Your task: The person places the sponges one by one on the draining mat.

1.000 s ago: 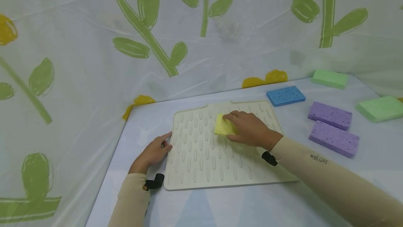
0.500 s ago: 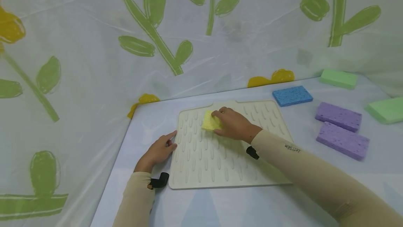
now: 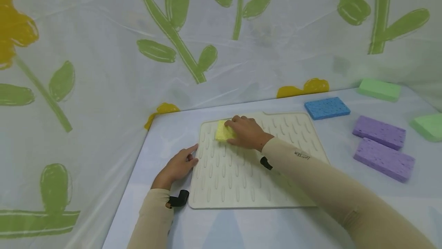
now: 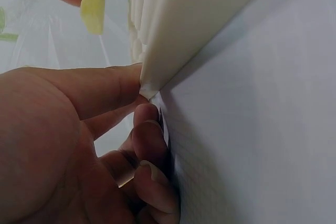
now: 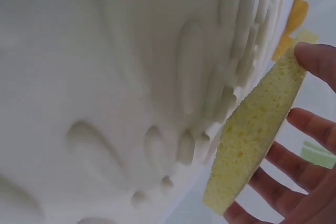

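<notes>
In the head view, my right hand (image 3: 246,132) grips a yellow sponge (image 3: 222,131) over the upper left part of a cream ridged mat (image 3: 238,182). The right wrist view shows the sponge (image 5: 252,135) held between thumb and fingers along its sides, close to the ridges; whether it presses on them I cannot tell. My left hand (image 3: 176,168) rests at the mat's left edge. Up close in the left wrist view, its thumb and a finger touch the edge of the mat (image 4: 152,72), while the other fingers bend loosely against the table.
Right of the mat lie a blue sponge (image 3: 327,108), two purple sponges (image 3: 379,132) side by side, and two green sponges (image 3: 380,89) farther out. A sheet printed with flowers (image 3: 114,68) hangs behind the table (image 3: 165,134).
My right hand has slid the yellow sponge leftward across the mat, from near its middle to its upper left. The left hand stays at the left edge. The head view has turned slightly left.
</notes>
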A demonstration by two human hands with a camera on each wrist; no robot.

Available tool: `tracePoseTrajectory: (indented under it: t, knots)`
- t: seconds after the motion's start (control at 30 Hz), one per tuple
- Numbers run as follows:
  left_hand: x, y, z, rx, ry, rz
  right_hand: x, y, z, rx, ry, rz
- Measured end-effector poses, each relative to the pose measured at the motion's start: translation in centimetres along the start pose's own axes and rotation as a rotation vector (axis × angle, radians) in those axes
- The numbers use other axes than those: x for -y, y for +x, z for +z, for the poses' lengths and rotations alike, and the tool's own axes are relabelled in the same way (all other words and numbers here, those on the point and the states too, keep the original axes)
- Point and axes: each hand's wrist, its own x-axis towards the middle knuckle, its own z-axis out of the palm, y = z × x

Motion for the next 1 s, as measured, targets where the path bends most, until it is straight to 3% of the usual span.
tracePoseTrajectory:
  t: [0.53, 1.0]
  knots:
    - [0.1, 0.2, 0.1, -0.011, 0.015, 0.015, 0.8, 3.1, 1.0, 0.034, -0.027, -0.08]
    - [-0.2, -0.1, 0.1, -0.026, 0.034, 0.026, 1.3, 4.4, 1.0, 0.087, -0.001, -0.098]
